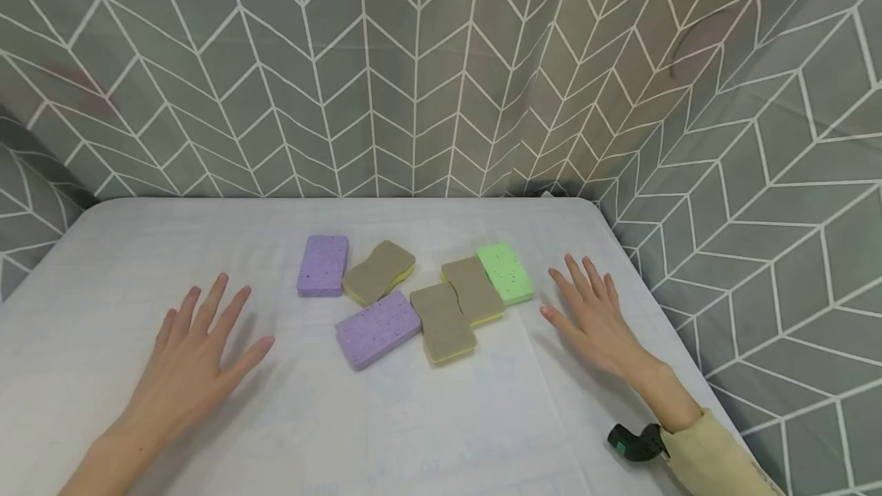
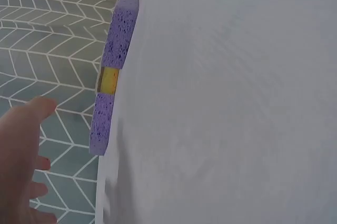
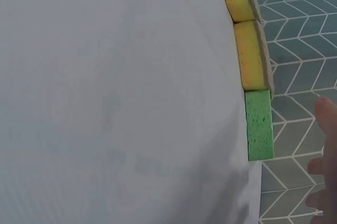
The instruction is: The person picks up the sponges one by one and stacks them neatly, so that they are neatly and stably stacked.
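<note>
Several sponges lie in a loose group in the middle of the table. At the back left is a purple sponge (image 1: 323, 266), with a second purple sponge (image 1: 378, 329) nearer the front. Between and beside them are a brown-topped yellow sponge (image 1: 379, 272) and two more like it, one in front (image 1: 443, 323) and one behind (image 1: 473, 289). A green sponge (image 1: 505, 274) is at the right end. My left hand (image 1: 196, 358) hovers left of the group, fingers spread, holding nothing. To the right, my right hand (image 1: 592, 320) is likewise spread and free, nearest the green sponge.
A white cloth covers the table (image 1: 427, 435). Grey curtains (image 1: 413, 75) with white chevron lines hang behind it and along the right side. A black device (image 1: 635, 442) is strapped at my right wrist, beside a beige sleeve (image 1: 717, 454).
</note>
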A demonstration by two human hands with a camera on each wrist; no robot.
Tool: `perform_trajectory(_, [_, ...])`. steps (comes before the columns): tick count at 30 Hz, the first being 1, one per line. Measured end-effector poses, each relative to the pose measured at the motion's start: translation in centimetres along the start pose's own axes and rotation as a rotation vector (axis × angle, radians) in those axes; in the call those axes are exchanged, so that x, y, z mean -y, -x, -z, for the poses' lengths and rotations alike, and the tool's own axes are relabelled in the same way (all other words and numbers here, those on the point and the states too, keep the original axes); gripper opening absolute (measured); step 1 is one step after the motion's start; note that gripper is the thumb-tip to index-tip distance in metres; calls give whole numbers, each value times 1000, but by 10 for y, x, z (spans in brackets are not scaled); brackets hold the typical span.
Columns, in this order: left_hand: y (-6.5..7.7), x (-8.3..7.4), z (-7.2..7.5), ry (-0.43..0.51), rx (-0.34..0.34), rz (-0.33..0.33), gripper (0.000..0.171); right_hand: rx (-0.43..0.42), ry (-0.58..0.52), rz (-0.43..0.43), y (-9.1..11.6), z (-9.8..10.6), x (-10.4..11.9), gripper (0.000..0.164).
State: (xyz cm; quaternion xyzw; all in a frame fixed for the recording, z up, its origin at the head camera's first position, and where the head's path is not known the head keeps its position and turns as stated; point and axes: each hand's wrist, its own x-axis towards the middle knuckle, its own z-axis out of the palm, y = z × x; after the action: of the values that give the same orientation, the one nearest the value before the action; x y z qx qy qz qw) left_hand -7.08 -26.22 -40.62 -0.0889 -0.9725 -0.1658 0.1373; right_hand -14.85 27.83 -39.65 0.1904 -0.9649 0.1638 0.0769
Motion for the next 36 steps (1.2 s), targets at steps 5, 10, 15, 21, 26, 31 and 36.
perform_trajectory(5, [-6,-11,-2,160,31,23,80,-1,-53,10,1,-3,5,64])
perform_trajectory(10, [-14,-29,-14,323,64,62,74,-23,-116,16,1,-9,12,59])
perform_trajectory(15, [-21,-44,-32,442,44,26,66,-67,-201,40,0,-16,21,53])
perform_trajectory(21, [-26,-55,-49,500,76,-7,67,-125,-315,41,0,-22,33,46])
perform_trajectory(26, [-28,-61,-58,513,73,-40,72,-217,-383,40,-2,-30,43,36])
perform_trajectory(31, [-27,-67,-65,498,59,-80,77,-335,-515,93,-4,-45,61,18])
perform_trajectory(36, [-27,-72,-72,480,32,-135,77,-370,-673,147,2,-61,92,11])
